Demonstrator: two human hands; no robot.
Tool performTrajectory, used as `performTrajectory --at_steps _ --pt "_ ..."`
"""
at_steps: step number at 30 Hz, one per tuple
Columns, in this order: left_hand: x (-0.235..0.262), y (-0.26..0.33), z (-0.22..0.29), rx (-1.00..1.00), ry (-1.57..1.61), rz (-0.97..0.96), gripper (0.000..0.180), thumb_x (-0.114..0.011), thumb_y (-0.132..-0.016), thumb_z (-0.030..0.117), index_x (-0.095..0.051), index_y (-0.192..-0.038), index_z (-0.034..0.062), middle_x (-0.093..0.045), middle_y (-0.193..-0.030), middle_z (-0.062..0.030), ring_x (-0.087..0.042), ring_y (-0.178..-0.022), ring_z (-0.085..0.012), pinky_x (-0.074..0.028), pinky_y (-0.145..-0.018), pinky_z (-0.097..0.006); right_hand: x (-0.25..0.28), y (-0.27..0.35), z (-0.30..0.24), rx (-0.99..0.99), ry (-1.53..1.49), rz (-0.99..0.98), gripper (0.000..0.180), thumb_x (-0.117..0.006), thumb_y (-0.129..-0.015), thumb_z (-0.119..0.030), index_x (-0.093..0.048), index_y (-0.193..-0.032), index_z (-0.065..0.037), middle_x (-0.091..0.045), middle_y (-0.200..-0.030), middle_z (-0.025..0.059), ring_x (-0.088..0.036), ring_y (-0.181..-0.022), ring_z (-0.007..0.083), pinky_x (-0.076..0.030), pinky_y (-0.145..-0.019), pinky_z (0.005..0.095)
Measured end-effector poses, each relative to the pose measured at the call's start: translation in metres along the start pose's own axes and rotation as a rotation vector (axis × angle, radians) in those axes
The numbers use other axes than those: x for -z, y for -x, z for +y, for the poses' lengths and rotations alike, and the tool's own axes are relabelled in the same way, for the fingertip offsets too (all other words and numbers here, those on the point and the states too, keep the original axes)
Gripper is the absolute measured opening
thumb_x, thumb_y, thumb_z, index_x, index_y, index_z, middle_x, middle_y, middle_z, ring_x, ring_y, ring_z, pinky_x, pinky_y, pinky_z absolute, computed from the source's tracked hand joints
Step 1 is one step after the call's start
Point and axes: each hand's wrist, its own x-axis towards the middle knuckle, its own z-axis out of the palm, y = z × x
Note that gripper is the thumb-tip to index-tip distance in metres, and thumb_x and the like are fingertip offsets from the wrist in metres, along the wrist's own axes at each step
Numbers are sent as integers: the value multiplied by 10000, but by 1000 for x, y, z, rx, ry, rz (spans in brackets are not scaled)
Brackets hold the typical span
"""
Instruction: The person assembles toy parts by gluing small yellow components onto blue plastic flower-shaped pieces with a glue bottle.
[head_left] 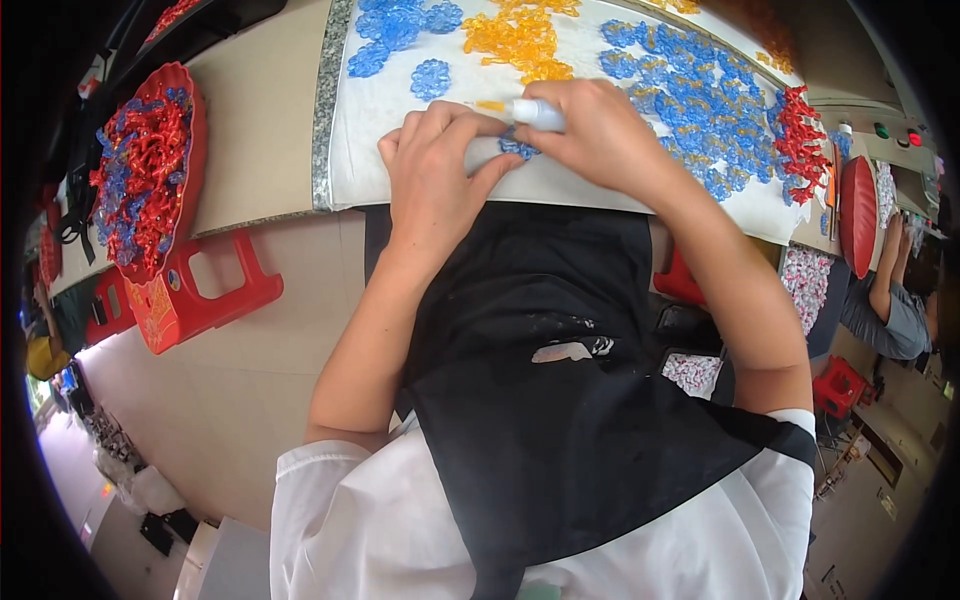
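On the white sheet at the table's near edge, my left hand (432, 170) pinches a blue translucent flower-shaped piece (516, 147) between thumb and forefinger. My right hand (595, 130) is closed around a small white squeeze bottle (538, 114). The bottle lies tilted, its end pointing left, just above the blue piece; whether the two touch I cannot tell. A short orange piece (490, 105) shows right beside the bottle's end. Beyond my left fingers lies a loose blue flower piece (431, 79).
Farther back are blue pieces (390, 25) and an orange pile (520, 40). Blue-and-orange pieces (690, 100) cover the right side, beside red ones (802, 145). A red scalloped tray (190, 130) of red and blue pieces stands left, above a red stool (215, 290). Another person (890, 310) sits far right.
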Motion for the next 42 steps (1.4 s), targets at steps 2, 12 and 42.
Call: performTrajectory --at_steps 2,12,42 --pt "0 0 0 -19 12 26 264 -771 -645 191 -656 -871 115 -559 -872 -1 -506 -867 -196 -292 -784 -329 -1 -5 7 24 -5 -4 179 -673 -708 -165 -650 -824 -30 -625 -723 187 -614 -727 356 -482 -655 421" --pt "0 0 0 -7 -17 13 273 -768 -660 220 -665 -884 102 -600 -903 12 -529 -888 -172 -291 -799 -317 -8 3 -1 -24 -19 81 212 -666 -730 -178 -642 -865 -17 -630 -734 202 -618 -738 362 -483 -684 420" --pt "-37 -102 29 -165 -249 62 287 -769 -658 214 -676 -906 104 -590 -891 -21 -534 -905 -196 -317 -804 -358 33 91 7 -330 -558 618 214 -658 -797 -47 -604 -1004 -41 -614 -823 36 -567 -741 87 -439 -642 231"
